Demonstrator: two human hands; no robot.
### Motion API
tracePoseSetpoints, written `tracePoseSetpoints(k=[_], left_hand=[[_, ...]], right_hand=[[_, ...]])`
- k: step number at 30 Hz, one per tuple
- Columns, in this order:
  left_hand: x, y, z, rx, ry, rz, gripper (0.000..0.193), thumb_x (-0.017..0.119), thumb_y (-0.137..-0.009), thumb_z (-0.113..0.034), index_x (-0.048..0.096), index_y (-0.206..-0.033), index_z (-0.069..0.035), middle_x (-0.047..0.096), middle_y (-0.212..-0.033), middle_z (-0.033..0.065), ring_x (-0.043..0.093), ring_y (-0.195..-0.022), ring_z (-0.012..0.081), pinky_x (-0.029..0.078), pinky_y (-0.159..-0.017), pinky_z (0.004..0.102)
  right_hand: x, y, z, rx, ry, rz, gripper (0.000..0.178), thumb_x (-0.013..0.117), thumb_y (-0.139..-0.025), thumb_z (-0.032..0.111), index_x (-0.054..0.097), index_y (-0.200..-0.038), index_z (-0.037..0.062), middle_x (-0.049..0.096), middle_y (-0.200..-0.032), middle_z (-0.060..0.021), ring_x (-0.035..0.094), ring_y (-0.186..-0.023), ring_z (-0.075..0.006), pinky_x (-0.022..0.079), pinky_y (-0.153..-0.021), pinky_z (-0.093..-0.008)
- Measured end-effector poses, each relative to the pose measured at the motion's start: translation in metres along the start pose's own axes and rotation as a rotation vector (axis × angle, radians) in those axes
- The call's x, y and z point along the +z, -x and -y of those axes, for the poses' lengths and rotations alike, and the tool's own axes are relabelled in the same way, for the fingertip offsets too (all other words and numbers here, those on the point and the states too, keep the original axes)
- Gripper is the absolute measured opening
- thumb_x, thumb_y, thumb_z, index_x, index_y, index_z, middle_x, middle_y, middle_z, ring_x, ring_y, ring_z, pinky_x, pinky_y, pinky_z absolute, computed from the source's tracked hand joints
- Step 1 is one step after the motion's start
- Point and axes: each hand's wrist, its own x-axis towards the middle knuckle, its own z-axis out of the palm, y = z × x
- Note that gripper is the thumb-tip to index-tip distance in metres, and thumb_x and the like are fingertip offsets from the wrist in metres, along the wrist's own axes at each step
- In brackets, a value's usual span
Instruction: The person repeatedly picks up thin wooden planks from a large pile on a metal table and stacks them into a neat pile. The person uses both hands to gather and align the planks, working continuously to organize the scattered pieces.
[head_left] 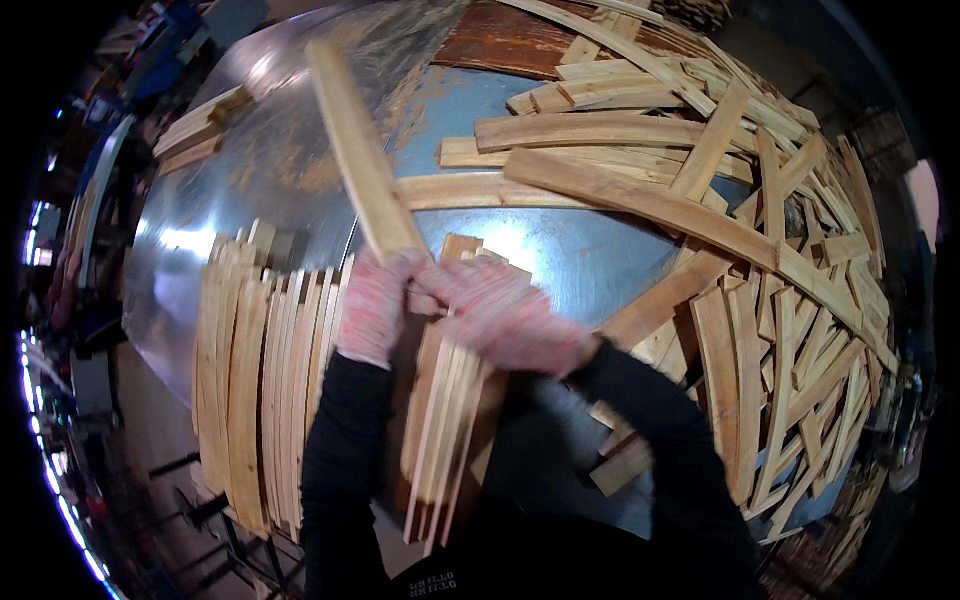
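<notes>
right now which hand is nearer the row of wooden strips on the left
Left. The left hand is beside the row of strips; the right hand is farther to its right.

Sawdust (pixel 316 172) streaks the metal table (pixel 170 290). A reddish board (pixel 490 42) lies at the table's far side. Floor (pixel 145 420) shows left of the table, dark bars (pixel 176 466) near its near left corner, bright lights (pixel 70 520) farther left.

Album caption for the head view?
Gloved left hand and right hand meet at a wooden slat, neat row left, jumbled pile right.
</notes>
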Motion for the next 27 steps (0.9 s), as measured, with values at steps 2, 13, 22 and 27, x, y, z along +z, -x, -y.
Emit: tracePoseSetpoints(k=[2, 13, 22, 27], left_hand=[[-0.031, -0.029, -0.049, -0.101, 0.041, 0.113, 0.021, 0.064, -0.093, -0.015, 0.063, -0.108, 0.001, 0.069, -0.087, 0.0118, 0.069, -0.074, 0.0193, 0.058, -0.064, 0.0334], [-0.090, -0.205, -0.035, 0.398, -1.872, -0.768, 0.062, 0.073, -0.082, -0.044, 0.058, -0.127, -0.005, 0.064, -0.126, 0.0217, 0.060, -0.118, 0.0354, 0.050, -0.096, 0.0445], [0.000, -0.189, -0.009, 0.617, -1.811, 0.363, 0.089, 0.075, -0.079, -0.056, 0.041, -0.147, -0.010, 0.059, -0.130, 0.0188, 0.055, -0.124, 0.0373, 0.043, -0.101, 0.0525], [0.003, -0.113, -0.061, 0.327, -1.355, 0.919, 0.063, 0.065, -0.092, -0.055, 0.058, -0.128, -0.003, 0.068, -0.095, 0.0114, 0.067, -0.089, 0.0247, 0.055, -0.074, 0.0340]], right_hand=[[-0.051, 0.004, -0.048, 0.123, 0.269, -0.009, 0.058, 0.068, -0.081, 0.031, 0.057, -0.131, 0.0038, 0.062, -0.123, -0.0198, 0.057, -0.119, -0.0371, 0.043, -0.105, -0.0496], [-0.071, 0.094, -0.186, 0.676, 0.531, 0.047, 0.075, 0.073, -0.082, 0.021, 0.041, -0.150, 0.0222, 0.058, -0.133, -0.0160, 0.055, -0.124, -0.0376, 0.047, -0.103, -0.0495], [-0.076, 0.142, -0.136, 0.894, -1.327, -0.734, 0.033, 0.065, -0.098, 0.026, 0.059, -0.116, -0.0010, 0.068, -0.096, -0.0121, 0.069, -0.078, -0.0264, 0.061, -0.070, -0.0381], [-0.056, 0.183, -0.098, 0.843, -1.510, -0.818, 0.034, 0.064, -0.098, 0.028, 0.057, -0.119, 0.0016, 0.066, -0.092, -0.0140, 0.069, -0.078, -0.0290, 0.062, -0.071, -0.0428]])
